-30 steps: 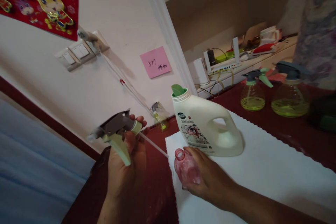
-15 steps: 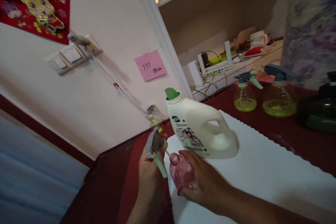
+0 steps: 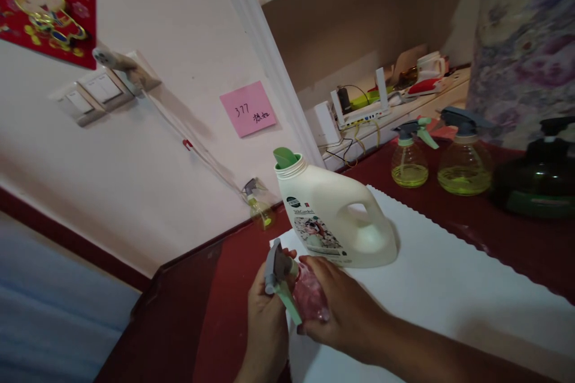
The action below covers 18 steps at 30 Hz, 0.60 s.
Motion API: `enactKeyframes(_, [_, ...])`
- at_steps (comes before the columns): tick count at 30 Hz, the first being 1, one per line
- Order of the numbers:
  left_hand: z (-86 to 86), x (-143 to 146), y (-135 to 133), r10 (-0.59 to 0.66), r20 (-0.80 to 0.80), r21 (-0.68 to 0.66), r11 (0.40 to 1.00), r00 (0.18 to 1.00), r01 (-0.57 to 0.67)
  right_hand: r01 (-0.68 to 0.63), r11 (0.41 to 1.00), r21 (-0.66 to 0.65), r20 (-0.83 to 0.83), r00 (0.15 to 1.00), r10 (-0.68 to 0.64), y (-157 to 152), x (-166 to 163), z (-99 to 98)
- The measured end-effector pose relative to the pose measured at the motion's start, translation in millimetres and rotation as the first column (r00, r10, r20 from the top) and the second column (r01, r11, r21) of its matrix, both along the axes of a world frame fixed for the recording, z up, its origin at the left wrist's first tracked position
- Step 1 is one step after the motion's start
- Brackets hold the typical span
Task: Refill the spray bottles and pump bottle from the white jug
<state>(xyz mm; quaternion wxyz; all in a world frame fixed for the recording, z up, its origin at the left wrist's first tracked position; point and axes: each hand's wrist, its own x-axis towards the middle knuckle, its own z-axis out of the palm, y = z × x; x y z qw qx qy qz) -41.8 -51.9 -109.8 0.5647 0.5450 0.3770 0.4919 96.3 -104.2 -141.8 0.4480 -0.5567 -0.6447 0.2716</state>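
While your left hand (image 3: 268,320) closes around the back of the grey spray head (image 3: 279,266), your right hand (image 3: 344,314) wraps the pink bottle (image 3: 311,296). Your left fingers are curled in, their tips by the pale green collar; your right thumb and fingers press on opposite sides of the bottle. The collar meets the bottle's neck, though you cannot tell here whether it is screwed on. The green trigger (image 3: 288,304) points down toward you, and the bottle lies tilted over the near left edge of the white sheet (image 3: 426,287); whether it touches the sheet is hidden.

Below your hands and to their left, you have the dark red table (image 3: 224,311). Just beyond your hands, a cream jug (image 3: 323,215) stands on the sheet, uncapped, with a green spout (image 3: 284,158) in its mouth. Farther right, you see two spray bottles holding yellow liquid, a smaller one (image 3: 409,167) and a larger one (image 3: 465,170), near a dark pump bottle (image 3: 539,179).

Against the wall behind the jug's left side is another small spray bottle (image 3: 260,209). Above it, you face a pink note (image 3: 247,109) with writing; deeper in the alcove sits a white router (image 3: 363,115).
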Motion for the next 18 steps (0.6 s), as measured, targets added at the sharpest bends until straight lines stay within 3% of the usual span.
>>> enactKeyframes(11, [-8.3,-10.4,3.6,-0.048,-0.078,0.106,0.993,0.996,0.056,0.023,0.998,0.054,-0.048,0.999,-0.020,-0.2,0.8,-3.8])
enactKeyframes(18, [-11.0,-5.0,0.8,-0.016,-0.085,0.171,0.985,0.996,0.030,-0.031,0.999,-0.039,-0.125,0.992,0.026,-5.7,2.1,-6.7])
